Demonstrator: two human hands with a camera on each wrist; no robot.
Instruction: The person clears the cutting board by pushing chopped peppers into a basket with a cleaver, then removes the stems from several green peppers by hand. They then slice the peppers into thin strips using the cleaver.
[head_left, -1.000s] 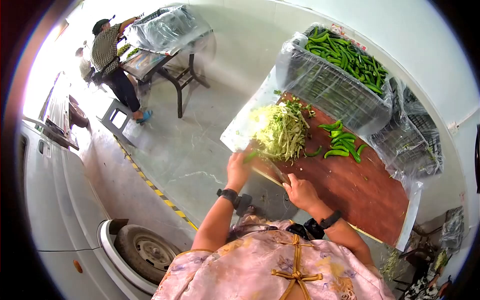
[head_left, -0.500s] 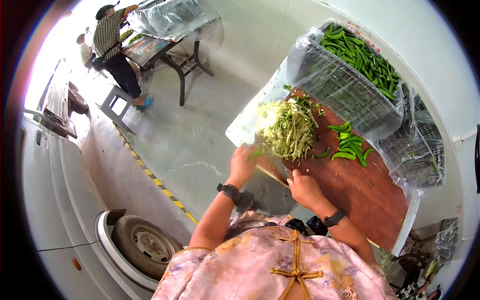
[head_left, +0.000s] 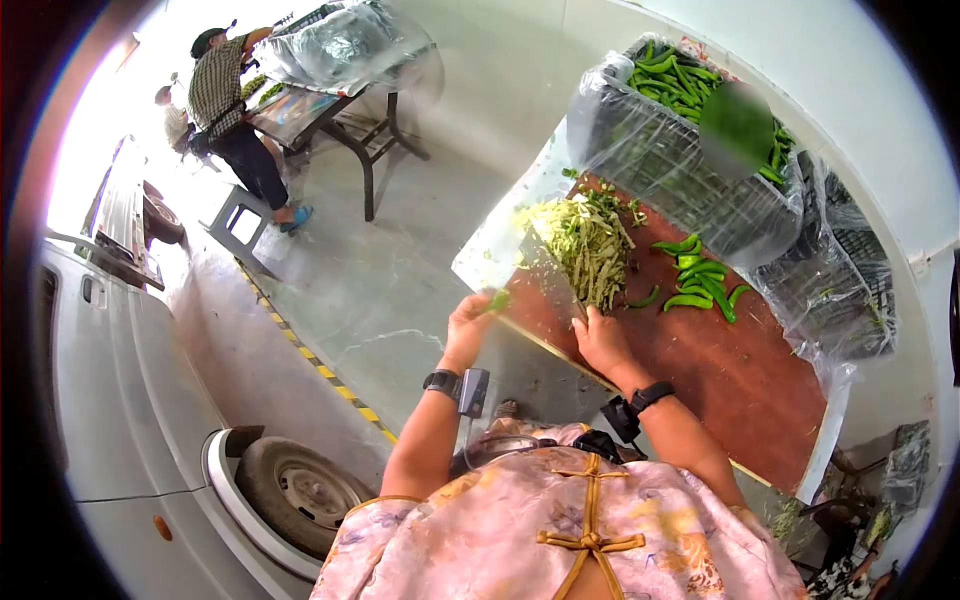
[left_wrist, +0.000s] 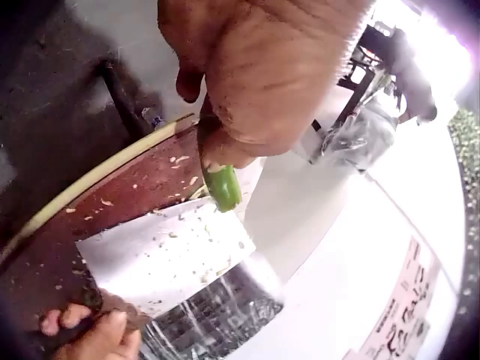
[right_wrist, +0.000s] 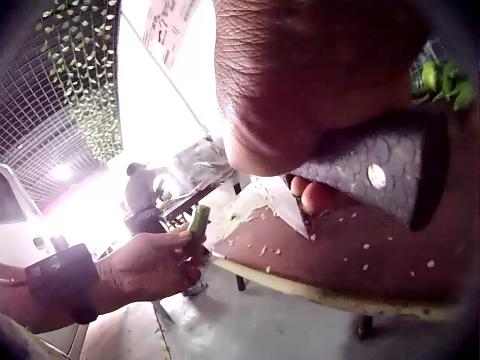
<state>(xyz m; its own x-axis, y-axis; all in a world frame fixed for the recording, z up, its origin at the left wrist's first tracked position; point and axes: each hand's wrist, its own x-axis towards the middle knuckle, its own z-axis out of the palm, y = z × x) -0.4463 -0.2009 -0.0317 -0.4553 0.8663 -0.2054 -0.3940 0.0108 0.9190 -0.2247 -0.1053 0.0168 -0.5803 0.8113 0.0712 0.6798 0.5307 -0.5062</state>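
Note:
My left hand [head_left: 465, 333] pinches a cut green pepper [left_wrist: 223, 187] by the board's near edge, its cut end sticking out past the fingertips. My right hand [head_left: 607, 348] grips a cleaver by its dark, scale-patterned handle [right_wrist: 360, 161]. The wide blade [left_wrist: 169, 251] is flecked with pale bits and stands tilted beside the pile of shredded green pepper [head_left: 595, 255]. The pile sits at the left end of the reddish-brown board [head_left: 720, 390]. Several whole green peppers [head_left: 708, 285] lie on the board to the right of the pile.
A plastic-wrapped crate [head_left: 665, 185] full of green peppers stands behind the board, with more wrapped crates [head_left: 830, 265] to its right. Across the floor, a person [head_left: 220, 90] works at another table [head_left: 300, 115] near a grey stool [head_left: 240, 225]. A van [head_left: 130, 380] is on the left.
My left hand has drawn slightly left, away from the pile, with the green pepper in it. The cleaver has shifted in my right hand, its blade now showing beside the pile.

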